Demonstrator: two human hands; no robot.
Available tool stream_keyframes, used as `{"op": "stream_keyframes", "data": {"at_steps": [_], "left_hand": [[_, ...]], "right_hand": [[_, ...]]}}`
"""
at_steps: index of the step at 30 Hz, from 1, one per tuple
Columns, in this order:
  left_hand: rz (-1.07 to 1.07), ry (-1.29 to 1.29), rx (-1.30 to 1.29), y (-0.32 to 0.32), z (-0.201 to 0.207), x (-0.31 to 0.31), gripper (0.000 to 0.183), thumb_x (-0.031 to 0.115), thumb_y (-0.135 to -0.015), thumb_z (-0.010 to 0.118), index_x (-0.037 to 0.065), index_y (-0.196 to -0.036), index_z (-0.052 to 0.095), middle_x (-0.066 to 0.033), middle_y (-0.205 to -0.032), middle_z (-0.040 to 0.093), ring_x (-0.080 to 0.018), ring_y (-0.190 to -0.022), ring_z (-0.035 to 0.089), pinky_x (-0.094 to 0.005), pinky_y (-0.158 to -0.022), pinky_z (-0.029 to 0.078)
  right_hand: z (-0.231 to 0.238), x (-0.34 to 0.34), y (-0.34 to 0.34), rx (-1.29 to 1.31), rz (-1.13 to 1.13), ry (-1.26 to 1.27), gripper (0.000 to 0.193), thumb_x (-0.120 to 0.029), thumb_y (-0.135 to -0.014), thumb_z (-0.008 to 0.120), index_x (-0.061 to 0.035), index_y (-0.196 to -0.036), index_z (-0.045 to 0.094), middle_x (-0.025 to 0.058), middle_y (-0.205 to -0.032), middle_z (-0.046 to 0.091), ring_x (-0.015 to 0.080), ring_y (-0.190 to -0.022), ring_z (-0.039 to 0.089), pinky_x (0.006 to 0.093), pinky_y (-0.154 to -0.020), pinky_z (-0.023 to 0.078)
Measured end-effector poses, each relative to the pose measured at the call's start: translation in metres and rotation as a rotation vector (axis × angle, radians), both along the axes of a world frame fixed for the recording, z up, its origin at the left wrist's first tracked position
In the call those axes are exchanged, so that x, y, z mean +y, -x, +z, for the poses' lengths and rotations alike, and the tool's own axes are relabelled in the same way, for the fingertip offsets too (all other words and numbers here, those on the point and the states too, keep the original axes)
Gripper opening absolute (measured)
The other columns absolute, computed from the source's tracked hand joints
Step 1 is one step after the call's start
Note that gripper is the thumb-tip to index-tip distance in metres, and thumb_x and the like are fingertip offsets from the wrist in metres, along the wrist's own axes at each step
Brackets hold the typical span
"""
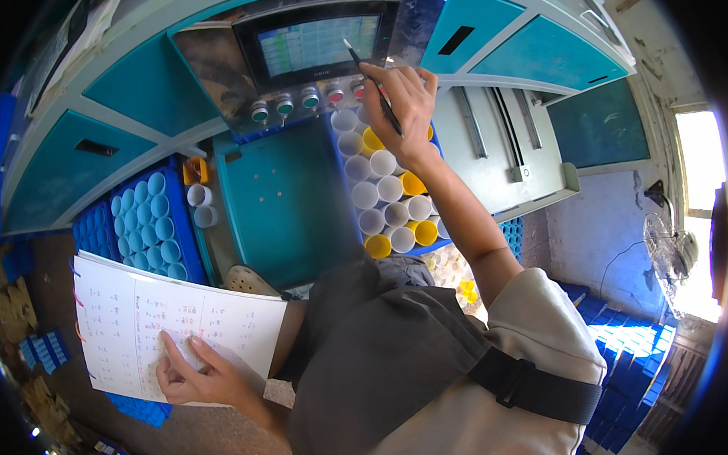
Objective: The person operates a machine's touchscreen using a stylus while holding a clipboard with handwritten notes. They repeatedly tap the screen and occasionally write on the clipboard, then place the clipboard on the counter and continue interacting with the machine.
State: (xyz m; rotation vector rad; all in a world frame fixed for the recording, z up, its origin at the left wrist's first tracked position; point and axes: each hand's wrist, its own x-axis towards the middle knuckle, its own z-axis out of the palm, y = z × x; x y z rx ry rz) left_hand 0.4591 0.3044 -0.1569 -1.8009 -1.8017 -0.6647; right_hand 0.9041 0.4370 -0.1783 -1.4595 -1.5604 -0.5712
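Observation:
In my right hand [404,100] is a slim black pen [377,87], pinched between the fingers. Its pale tip is over the lit touch screen [318,43] of the machine panel; whether it touches the glass I cannot tell. My left hand [198,374] lies on the open notebook [108,315], index finger and thumb stretched out across the page and the other fingers curled. The white pages carry handwritten columns in dark and red ink. Partly under the notebook's upper edge, a beige clog [250,280] shows.
Round push buttons [310,97] line the panel below the screen. Under my right forearm stands a crate of white and yellow cups [389,188]. A teal tray [289,201] lies left of it, then a blue crate of light-blue cups [147,228]. A fan [669,254] stands far right.

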Motion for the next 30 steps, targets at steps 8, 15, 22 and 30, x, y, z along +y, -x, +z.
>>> {"op": "stream_keyframes", "data": {"at_steps": [8, 15, 22, 30], "left_hand": [[-0.009, 0.000, -0.041, -0.003, 0.000, 0.000, 0.038, 0.036, -0.109, 0.068, 0.015, -0.140, 0.077, -0.0116, -0.122, 0.051, -0.0205, -0.105, 0.050, -0.0319, -0.080, 0.052], [0.003, -0.008, -0.016, -0.005, 0.002, 0.000, 0.039, 0.036, -0.108, 0.070, 0.015, -0.140, 0.077, -0.0120, -0.122, 0.050, -0.0218, -0.105, 0.050, -0.0333, -0.082, 0.052], [0.004, 0.004, -0.076, -0.004, 0.000, 0.000, 0.039, 0.037, -0.109, 0.069, 0.016, -0.140, 0.077, -0.0126, -0.122, 0.051, -0.0223, -0.104, 0.050, -0.0354, -0.086, 0.050], [0.005, 0.016, -0.081, -0.004, 0.000, -0.001, 0.041, 0.040, -0.108, 0.068, 0.017, -0.141, 0.077, -0.0122, -0.122, 0.051, -0.0223, -0.105, 0.050, -0.0388, -0.091, 0.047]], "right_hand": [[-0.015, -0.002, 0.001, 0.006, 0.053, 0.020, 0.020, 0.000, -0.088, 0.076, -0.0061, -0.108, 0.078, 0.0046, -0.088, 0.075, 0.0222, -0.081, 0.068, 0.0418, -0.087, 0.041], [-0.016, 0.000, 0.005, -0.020, 0.135, 0.082, 0.022, -0.006, -0.090, 0.077, -0.0080, -0.112, 0.076, 0.0036, -0.092, 0.076, 0.0215, -0.084, 0.069, 0.0405, -0.087, 0.040], [0.006, -0.008, -0.011, 0.023, -0.017, -0.053, 0.022, 0.000, -0.091, 0.073, -0.0058, -0.112, 0.079, 0.0036, -0.084, 0.075, 0.0193, -0.082, 0.069, 0.0416, -0.091, 0.038], [0.015, 0.004, -0.019, 0.011, -0.029, -0.093, 0.020, -0.004, -0.093, 0.073, -0.0066, -0.112, 0.080, 0.0039, -0.088, 0.077, 0.0179, -0.083, 0.068, 0.0431, -0.093, 0.038]]}}
